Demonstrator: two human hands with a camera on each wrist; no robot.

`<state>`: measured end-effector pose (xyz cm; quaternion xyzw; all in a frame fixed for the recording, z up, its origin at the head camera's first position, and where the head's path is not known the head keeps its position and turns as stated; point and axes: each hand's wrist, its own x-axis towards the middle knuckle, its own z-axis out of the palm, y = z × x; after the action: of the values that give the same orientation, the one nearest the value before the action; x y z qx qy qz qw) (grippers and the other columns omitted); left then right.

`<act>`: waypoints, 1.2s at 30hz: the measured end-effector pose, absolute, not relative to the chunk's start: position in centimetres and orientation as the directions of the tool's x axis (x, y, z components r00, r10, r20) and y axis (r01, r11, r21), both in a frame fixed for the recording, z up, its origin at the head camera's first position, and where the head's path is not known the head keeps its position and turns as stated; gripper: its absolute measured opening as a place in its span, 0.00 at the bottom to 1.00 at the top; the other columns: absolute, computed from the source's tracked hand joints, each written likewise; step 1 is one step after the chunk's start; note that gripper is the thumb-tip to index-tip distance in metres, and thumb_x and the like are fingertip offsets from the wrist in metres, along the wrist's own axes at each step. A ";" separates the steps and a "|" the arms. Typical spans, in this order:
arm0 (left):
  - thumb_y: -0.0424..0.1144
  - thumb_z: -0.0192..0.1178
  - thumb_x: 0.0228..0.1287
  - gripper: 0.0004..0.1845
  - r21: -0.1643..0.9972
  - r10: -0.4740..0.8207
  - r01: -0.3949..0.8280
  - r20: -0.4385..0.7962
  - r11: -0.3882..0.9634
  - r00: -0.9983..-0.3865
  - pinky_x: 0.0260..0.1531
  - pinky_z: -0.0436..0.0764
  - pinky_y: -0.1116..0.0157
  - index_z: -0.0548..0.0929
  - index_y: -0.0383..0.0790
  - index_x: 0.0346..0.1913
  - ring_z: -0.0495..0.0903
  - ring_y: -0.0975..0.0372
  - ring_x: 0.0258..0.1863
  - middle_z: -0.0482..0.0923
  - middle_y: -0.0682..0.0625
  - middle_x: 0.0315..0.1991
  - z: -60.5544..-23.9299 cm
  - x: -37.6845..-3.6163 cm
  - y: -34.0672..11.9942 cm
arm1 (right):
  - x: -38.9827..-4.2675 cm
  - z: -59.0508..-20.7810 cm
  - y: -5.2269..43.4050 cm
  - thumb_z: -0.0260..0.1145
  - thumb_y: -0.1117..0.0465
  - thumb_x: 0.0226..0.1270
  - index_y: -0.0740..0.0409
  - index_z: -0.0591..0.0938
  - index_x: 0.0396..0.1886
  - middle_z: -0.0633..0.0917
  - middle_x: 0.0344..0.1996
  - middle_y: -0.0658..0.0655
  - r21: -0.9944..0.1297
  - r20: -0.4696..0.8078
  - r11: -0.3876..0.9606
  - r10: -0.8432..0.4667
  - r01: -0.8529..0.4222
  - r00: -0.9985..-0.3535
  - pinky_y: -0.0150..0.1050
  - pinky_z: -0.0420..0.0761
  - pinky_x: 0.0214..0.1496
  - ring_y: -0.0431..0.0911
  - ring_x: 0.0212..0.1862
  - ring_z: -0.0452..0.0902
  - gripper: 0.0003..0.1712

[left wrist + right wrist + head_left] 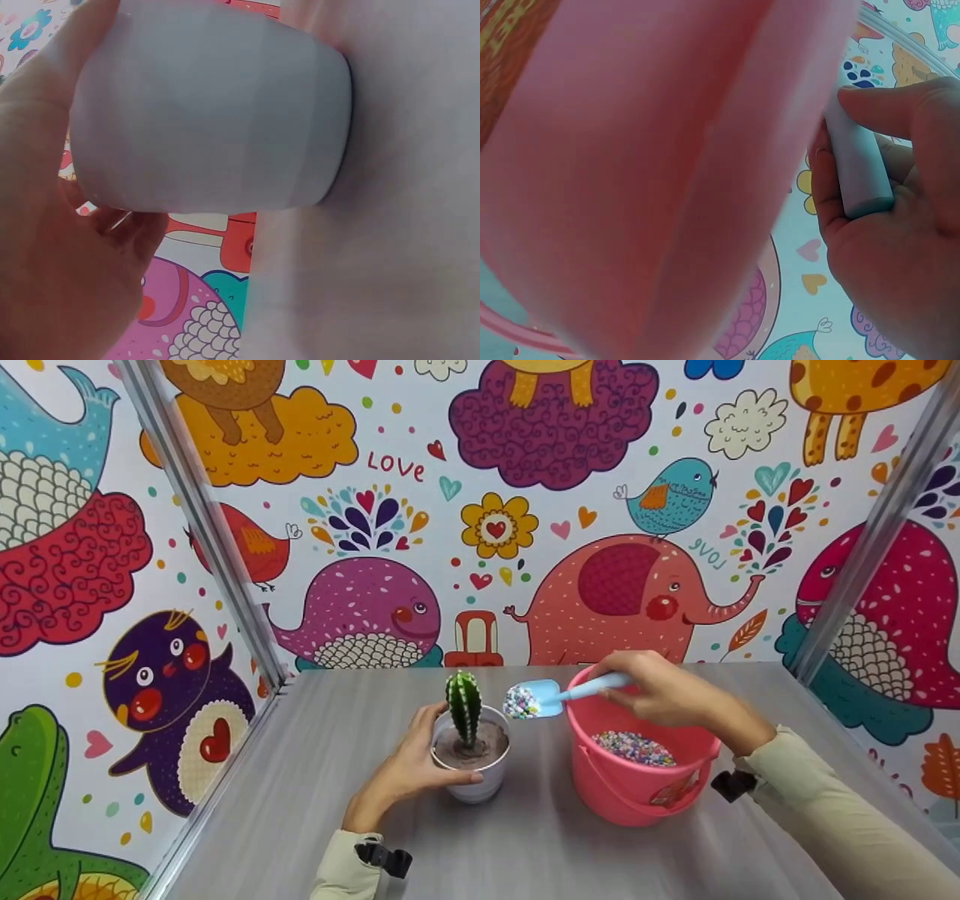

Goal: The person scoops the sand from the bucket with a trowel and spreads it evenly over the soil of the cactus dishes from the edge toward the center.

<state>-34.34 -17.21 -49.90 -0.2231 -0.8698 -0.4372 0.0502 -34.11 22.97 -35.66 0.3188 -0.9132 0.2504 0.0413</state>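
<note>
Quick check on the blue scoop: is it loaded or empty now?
Partly loaded: in the head view, small multicoloured beads lie toward the tip of the blue scoop, held by the right hand.

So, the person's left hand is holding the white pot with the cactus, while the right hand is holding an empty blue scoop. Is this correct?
Not quite: the blue scoop is not empty. The head view shows small multicoloured beads in it. The left hand does hold the white pot with the cactus, and the right hand holds the scoop.
</note>
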 end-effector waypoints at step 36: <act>0.62 0.87 0.44 0.60 0.776 0.347 0.411 0.263 0.479 -0.900 0.77 0.70 0.37 0.66 0.58 0.80 0.70 0.47 0.76 0.66 0.43 0.76 -50.2 -34.4 -18.7 | -34.3 -35.9 19.3 0.76 0.68 0.66 0.56 0.89 0.54 0.90 0.47 0.53 -0.322 0.250 0.725 -0.555 -0.609 -0.793 0.51 0.91 0.55 0.49 0.50 0.83 0.17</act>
<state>-34.41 -18.68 -50.20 -0.2207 -0.8592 -0.4602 0.0347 -34.30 19.30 -35.90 0.3143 -0.9262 0.1970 0.0680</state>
